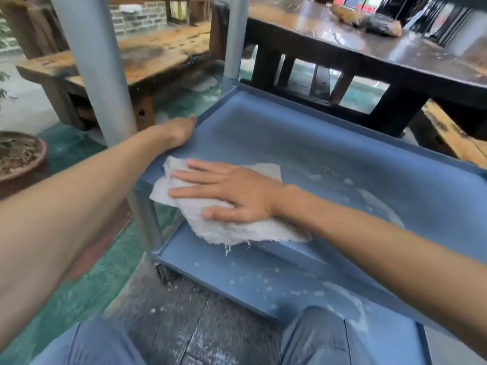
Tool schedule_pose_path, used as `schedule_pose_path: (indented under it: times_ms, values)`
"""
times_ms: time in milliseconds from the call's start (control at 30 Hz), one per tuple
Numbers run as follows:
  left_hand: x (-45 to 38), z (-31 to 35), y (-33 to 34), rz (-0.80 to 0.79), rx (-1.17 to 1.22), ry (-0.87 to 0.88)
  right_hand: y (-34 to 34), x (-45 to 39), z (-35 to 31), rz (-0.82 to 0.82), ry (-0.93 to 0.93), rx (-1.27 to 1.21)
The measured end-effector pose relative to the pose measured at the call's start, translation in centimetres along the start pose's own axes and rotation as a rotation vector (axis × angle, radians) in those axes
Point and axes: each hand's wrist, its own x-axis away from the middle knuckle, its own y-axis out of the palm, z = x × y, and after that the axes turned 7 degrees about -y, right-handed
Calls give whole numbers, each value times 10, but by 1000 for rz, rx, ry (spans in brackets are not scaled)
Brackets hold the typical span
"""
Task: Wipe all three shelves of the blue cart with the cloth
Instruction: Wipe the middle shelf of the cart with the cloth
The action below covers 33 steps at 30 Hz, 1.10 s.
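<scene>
The blue cart's middle shelf (303,143) fills the centre of the head view, with white dust smears on its right part. A crumpled white cloth (210,225) lies at its near left corner, partly hanging over the front edge. My right hand (232,196) presses flat on the cloth, fingers spread and pointing left. My left hand (179,130) grips the shelf's left rim beside a grey post (95,61). The bottom shelf (250,280) shows below, speckled with white powder. The top shelf is out of view.
A second grey post (234,40) stands at the far left corner. A dark wooden table (369,48) lies behind the cart, a wooden bench (131,56) to the left, a potted plant (18,154) at far left. My knees (316,335) are close to the bottom shelf.
</scene>
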Motion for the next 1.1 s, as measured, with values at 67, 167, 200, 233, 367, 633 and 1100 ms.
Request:
schedule_pose_path:
  times_ms: [67, 167, 200, 233, 367, 633, 1100]
  values:
    - [-11, 1, 1, -21, 109, -10, 4, -9, 5, -2, -9, -69]
    - [-18, -6, 6, -55, 226, -34, 8, -14, 13, 33, 114, -209]
    - [-21, -6, 7, -80, 281, -51, 8, -17, 19, 38, 152, -231]
    - [-24, -6, 8, -116, 333, -79, 9, -20, 23, 42, 180, -244]
    - [-28, -9, 12, -164, 462, -166, 8, -33, 41, 48, 222, -222]
    - [-18, -7, 8, 102, -98, 110, 7, -40, 57, 44, 217, -170]
    - [-67, 24, 12, -190, 280, 64, 9, -39, 129, 119, 188, -263]
